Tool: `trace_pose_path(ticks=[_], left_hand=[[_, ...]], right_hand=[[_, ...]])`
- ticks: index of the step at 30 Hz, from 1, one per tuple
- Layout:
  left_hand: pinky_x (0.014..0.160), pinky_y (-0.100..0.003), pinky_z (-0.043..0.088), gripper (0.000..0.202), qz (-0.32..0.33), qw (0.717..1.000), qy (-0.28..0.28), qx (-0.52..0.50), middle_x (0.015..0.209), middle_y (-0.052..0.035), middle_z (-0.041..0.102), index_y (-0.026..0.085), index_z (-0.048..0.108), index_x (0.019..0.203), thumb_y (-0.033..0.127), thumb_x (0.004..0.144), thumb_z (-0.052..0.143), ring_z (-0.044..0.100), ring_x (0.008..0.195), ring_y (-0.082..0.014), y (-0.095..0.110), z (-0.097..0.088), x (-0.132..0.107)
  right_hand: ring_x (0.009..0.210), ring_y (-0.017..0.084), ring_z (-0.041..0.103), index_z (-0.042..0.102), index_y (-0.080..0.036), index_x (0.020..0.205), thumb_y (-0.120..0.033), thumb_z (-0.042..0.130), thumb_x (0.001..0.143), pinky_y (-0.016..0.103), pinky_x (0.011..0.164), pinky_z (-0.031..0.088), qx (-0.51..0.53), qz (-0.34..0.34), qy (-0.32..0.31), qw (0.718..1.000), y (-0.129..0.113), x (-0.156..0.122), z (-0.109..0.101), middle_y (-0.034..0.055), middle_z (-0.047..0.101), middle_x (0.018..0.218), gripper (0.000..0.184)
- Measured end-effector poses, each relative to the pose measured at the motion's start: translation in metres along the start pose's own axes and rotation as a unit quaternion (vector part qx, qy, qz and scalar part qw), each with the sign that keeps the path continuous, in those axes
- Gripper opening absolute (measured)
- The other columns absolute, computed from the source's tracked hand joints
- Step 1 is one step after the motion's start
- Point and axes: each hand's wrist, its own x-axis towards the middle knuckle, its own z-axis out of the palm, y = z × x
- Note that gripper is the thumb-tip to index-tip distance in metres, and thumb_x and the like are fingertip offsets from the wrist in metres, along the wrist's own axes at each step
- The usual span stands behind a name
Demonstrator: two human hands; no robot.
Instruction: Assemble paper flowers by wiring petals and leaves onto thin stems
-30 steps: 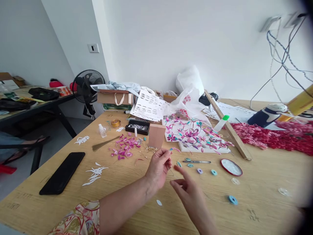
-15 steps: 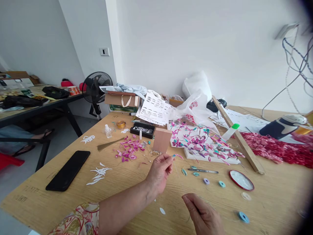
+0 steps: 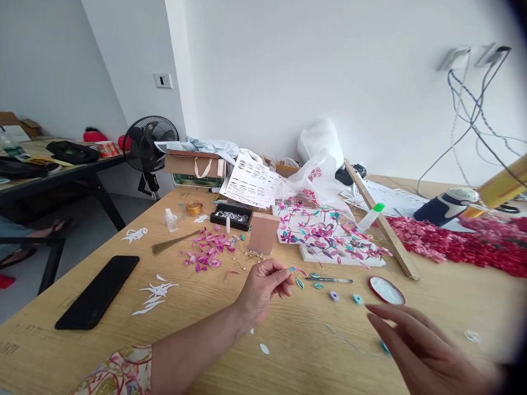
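Note:
My left hand (image 3: 267, 288) is closed in a pinch around the end of a small pink petal (image 3: 301, 271), which has a blue band by the fingertips and points right. My right hand (image 3: 424, 345) is at the lower right, thumb and forefinger tips close together; anything between them is too fine to make out. Under it a blue spool (image 3: 385, 347) shows in part, and a thin thread (image 3: 343, 337) lies to its left. Near the left hand lie green-edged leaf pieces (image 3: 300, 283), a slim pen-like tool (image 3: 335, 280), a purple spool (image 3: 334, 296) and a teal spool (image 3: 358, 299).
Pink petals (image 3: 208, 249), white paper strips (image 3: 154, 296) and a black phone (image 3: 99, 291) lie on the left. A wooden block (image 3: 263, 235) stands mid-table, with finished flowers (image 3: 325, 230) on white foam behind. A round red-rimmed dish (image 3: 387, 290) and wooden bar (image 3: 382, 225) are right.
My right hand has moved right, away from the left hand, and risen slightly. The clear spool lies farther right. My left hand keeps its pinch on the petal, and the view has turned right.

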Motion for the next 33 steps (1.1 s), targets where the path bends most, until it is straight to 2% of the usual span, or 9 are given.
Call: trace_pose_path(ticks=[3,7,11,14,16,18,21,23,33], left_hand=[[0.049,-0.017,0.032,0.022,-0.001,1.0,0.002,0.025,0.062,-0.0004,0.058,0.012,0.055,0.063,0.032,0.065,0.065,0.048,0.049,-0.0049,-0.001,0.002,-0.003],[0.049,-0.018,0.031,0.019,0.018,0.998,-0.001,0.056,0.058,0.0003,0.055,0.012,0.058,0.064,0.031,0.067,0.063,0.045,0.05,-0.0051,-0.003,0.003,-0.006],[0.05,-0.019,0.031,0.019,0.038,0.997,-0.01,0.073,0.055,0.001,0.052,0.013,0.059,0.064,0.032,0.068,0.062,0.044,0.051,-0.0063,-0.004,0.002,-0.006],[0.05,-0.019,0.031,0.018,0.049,0.995,-0.018,0.087,0.053,0.0016,0.05,0.013,0.06,0.064,0.031,0.069,0.061,0.043,0.051,-0.0066,-0.004,0.003,-0.007],[0.051,-0.02,0.032,0.018,0.065,0.992,-0.023,0.103,0.053,0.0017,0.049,0.014,0.06,0.064,0.03,0.07,0.06,0.043,0.051,-0.0071,-0.002,0.004,-0.008],[0.051,-0.02,0.033,0.018,0.089,0.986,-0.029,0.135,0.053,0.0015,0.048,0.014,0.06,0.063,0.029,0.071,0.059,0.044,0.052,-0.0076,-0.001,0.006,-0.009],[0.051,-0.02,0.035,0.019,0.111,0.974,-0.04,0.195,0.055,0.0012,0.048,0.014,0.06,0.06,0.029,0.071,0.058,0.044,0.051,-0.0076,0.001,0.006,-0.01],[0.049,-0.02,0.035,0.018,0.107,0.969,-0.045,0.218,0.055,0.0014,0.047,0.015,0.061,0.061,0.029,0.071,0.057,0.044,0.049,-0.0073,0.002,0.005,-0.009],[0.046,-0.019,0.039,0.02,0.069,0.96,-0.083,0.26,0.053,0.0001,0.05,0.014,0.064,0.066,0.032,0.071,0.057,0.048,0.047,-0.0082,-0.001,-0.003,-0.002]], right_hand=[[0.073,0.016,0.058,0.065,-0.025,0.081,-0.042,0.051,0.073,0.022,0.058,0.043,0.011,-0.057,-0.041,0.997,-0.048,0.019,-0.004,0.0031,0.062,0.09,0.023],[0.052,0.012,0.051,0.065,-0.024,0.077,-0.037,0.049,0.076,0.023,0.05,0.038,0.023,-0.057,-0.092,0.994,-0.091,0.038,0.019,0.0012,0.062,0.071,0.021],[0.052,0.013,0.049,0.064,-0.022,0.067,-0.037,0.052,0.073,0.024,0.049,0.035,0.056,-0.048,-0.123,0.99,-0.089,0.044,0.035,0.0006,0.061,0.062,0.02],[0.051,0.013,0.046,0.063,-0.021,0.062,-0.037,0.054,0.071,0.024,0.047,0.032,0.118,0.003,-0.155,0.981,-0.083,0.043,0.039,-0.0005,0.058,0.056,0.02],[0.047,0.011,0.041,0.062,-0.02,0.061,-0.037,0.059,0.067,0.022,0.043,0.03,0.21,0.065,-0.171,0.96,-0.082,0.041,0.041,-0.0021,0.053,0.051,0.019],[0.045,0.008,0.038,0.061,-0.018,0.061,-0.036,0.065,0.062,0.021,0.041,0.029,0.327,0.13,-0.176,0.919,-0.083,0.039,0.045,-0.0035,0.05,0.048,0.018],[0.045,0.007,0.039,0.061,-0.017,0.06,-0.033,0.071,0.057,0.019,0.042,0.032,0.461,0.195,-0.158,0.851,-0.086,0.032,0.052,-0.004,0.05,0.048,0.019],[0.047,0.007,0.04,0.061,-0.017,0.059,-0.032,0.073,0.054,0.018,0.042,0.033,0.504,0.223,-0.131,0.824,-0.088,0.028,0.057,-0.0038,0.051,0.05,0.02],[0.045,0.006,0.04,0.06,-0.017,0.052,-0.028,0.077,0.048,0.017,0.039,0.032,0.56,0.259,-0.043,0.786,-0.089,0.019,0.073,-0.0032,0.054,0.053,0.021]])
